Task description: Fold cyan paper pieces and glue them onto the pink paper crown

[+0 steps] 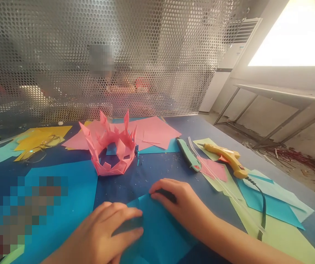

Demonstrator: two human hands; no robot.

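Blue paper [157, 231] lies pressed under both hands' grip.

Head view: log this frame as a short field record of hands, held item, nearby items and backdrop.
left hand: left hand pressing flat on the blue paper sheet
right hand: right hand pressing the sheet's upper edge
surface: dark blue table
centre: pink paper crown, upright
right side: yellow glue gun, teal utility knife, clear glue stick, green paper
left side: eyeglasses on yellow paper
backdrop: perforated metal screen
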